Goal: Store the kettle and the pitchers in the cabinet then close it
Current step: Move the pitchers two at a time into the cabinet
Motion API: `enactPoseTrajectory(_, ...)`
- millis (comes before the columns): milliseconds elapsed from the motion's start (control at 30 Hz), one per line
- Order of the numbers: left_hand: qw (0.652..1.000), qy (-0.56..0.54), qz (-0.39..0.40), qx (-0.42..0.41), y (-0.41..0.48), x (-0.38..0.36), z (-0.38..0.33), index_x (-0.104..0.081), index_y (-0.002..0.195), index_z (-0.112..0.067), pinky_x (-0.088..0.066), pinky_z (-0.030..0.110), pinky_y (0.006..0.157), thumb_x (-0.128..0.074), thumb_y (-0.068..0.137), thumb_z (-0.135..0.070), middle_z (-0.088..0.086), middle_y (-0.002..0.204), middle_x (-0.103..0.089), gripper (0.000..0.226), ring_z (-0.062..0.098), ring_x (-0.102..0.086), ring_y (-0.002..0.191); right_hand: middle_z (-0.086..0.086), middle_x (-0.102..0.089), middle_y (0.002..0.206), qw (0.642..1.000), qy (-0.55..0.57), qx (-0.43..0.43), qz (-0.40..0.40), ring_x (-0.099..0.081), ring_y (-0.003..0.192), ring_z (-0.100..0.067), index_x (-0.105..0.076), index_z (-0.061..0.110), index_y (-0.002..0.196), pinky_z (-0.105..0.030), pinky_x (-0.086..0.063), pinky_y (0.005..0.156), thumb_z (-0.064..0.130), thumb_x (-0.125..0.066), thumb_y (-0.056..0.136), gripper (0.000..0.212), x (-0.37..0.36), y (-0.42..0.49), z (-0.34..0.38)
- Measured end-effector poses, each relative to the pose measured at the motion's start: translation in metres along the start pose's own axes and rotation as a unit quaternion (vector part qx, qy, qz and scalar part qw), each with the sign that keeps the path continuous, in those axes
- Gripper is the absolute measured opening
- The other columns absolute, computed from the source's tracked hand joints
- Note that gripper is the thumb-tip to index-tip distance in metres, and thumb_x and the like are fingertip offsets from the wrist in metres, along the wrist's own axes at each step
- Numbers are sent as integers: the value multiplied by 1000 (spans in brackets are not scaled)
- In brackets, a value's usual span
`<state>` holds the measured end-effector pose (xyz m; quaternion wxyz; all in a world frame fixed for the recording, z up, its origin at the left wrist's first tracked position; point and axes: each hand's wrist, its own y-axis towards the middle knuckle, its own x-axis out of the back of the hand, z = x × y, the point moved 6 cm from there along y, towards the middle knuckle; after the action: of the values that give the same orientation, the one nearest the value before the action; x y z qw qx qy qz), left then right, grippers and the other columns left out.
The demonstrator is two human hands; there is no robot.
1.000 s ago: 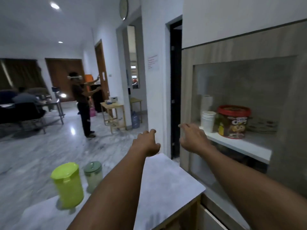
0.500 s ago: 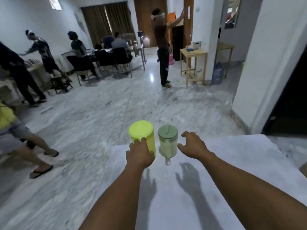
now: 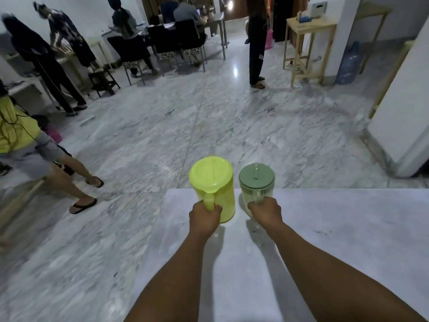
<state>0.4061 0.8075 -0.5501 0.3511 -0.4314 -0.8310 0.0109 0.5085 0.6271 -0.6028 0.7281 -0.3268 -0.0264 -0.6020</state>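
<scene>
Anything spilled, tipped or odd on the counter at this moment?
Nothing stands out. The yellow-green pitcher and the clear pitcher with the green lid both stand upright near the counter's far edge, lids on. The left hand and right hand each grip a handle. No spill shows.

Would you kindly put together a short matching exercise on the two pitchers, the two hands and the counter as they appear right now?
Column one:
1. yellow-green pitcher
2. clear pitcher
3. left hand
4. counter

Column two:
A. pale marbled surface bearing both pitchers
B. closed around a yellow-green handle
C. has a dull green lid, held by the right hand
D. opaque, bright lid, stands to the left of the other pitcher

Pairs: 1-D, 2-C, 3-B, 4-A
</scene>
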Motion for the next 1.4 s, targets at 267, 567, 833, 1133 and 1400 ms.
enactPoseTrajectory(267, 995, -98, 15, -10, -25, 27, -51, -55, 77, -15, -52, 36, 67, -68, 93, -27, 12, 80, -66, 24, 27, -72, 62, -13, -71, 81, 998, 50, 22, -41, -73, 54, -23, -65, 5, 90, -38, -61, 60, 25, -65, 75, 26, 84, -46, 40)
enactPoseTrajectory(567, 976, -91, 144, -136, -173, 15, -124, -58, 114, 10, -41, 28, 46, -71, 92, -27, 18, 82, -59, 45, 28, -62, 54, -12, -57, 69, 977, 104, 67, -175, -54, 45, -23, -54, 5, 86, -23, -39, 41, 16, -65, 81, 17, 234, -229, 16)
enactPoseTrajectory(833, 895, -73, 338, -282, -427, -31, -193, -55, 95, -4, -35, 24, 46, -68, 92, -23, 10, 72, -50, 23, 23, -48, 49, -12, -54, 61, 930, 76, 35, -358, -46, 45, -22, -55, 7, 76, -24, -36, 42, 17, -66, 74, 15, 393, -497, -91)
enactPoseTrajectory(1133, 693, -5, 611, -384, -778, -135, -242, -54, 78, -12, -30, 20, 43, -63, 98, -28, 4, 60, -40, 27, 16, -39, 41, -13, -47, 57, 799, 111, -40, -590, -38, 40, -18, -54, 5, 80, -23, -30, 43, 15, -65, 75, 16, 588, -797, -221)
enactPoseTrajectory(1400, 620, -62, 640, -449, -1020, -233, -263, -57, 90, -8, -37, 24, 45, -59, 95, -31, 6, 66, -47, 24, 18, -43, 44, -13, -55, 57, 668, 148, -66, -726, -46, 39, -21, -58, 6, 75, -21, -35, 44, 14, -65, 75, 11, 687, -959, -335)
